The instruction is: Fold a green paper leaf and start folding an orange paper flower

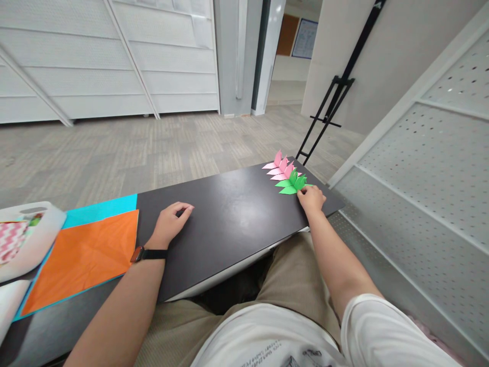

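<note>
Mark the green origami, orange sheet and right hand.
Green origami [299,183]: head view, on its upright folds.
Orange sheet [84,258]: head view, middle of its top face.
Right hand [311,198]: head view, back of the hand.

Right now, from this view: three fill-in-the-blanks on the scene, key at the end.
1. The folded paper at the right hand is coloured ____.
2. The watch is worn on the person's ____ arm.
3. The upper sheet, lying on the blue sheet, is coloured ____.
Missing words: green; left; orange.
</note>
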{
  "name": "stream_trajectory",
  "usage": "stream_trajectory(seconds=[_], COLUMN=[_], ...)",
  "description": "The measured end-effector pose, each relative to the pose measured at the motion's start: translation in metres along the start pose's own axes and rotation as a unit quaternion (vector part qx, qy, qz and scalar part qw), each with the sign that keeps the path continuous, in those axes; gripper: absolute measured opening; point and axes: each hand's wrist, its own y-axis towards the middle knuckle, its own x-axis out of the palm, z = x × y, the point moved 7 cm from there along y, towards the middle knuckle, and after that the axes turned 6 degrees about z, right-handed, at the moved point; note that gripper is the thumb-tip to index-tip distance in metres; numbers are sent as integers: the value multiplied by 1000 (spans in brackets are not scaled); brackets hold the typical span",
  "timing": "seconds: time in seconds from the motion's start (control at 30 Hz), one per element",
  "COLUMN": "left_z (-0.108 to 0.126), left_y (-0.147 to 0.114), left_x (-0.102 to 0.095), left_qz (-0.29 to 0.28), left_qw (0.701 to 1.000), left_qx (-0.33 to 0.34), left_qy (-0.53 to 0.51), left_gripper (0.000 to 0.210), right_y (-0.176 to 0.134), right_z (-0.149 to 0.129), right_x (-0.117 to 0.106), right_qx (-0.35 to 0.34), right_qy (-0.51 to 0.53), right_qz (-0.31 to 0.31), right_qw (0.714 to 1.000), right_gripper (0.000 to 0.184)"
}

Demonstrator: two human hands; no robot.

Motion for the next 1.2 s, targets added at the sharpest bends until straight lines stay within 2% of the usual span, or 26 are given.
stream_trajectory(seconds=[1.2], left_z=[2], left_y=[1], left_x=[0], left_qz=[-10], left_qw=[1000], left_qx=[2], left_qy=[-1], left_gripper=[35], right_y=[-4], right_z=[-1], right_x=[-3], right_qx=[16], right_qy=[1], right_qz=[5], right_qw=[1000], right_gripper=[29])
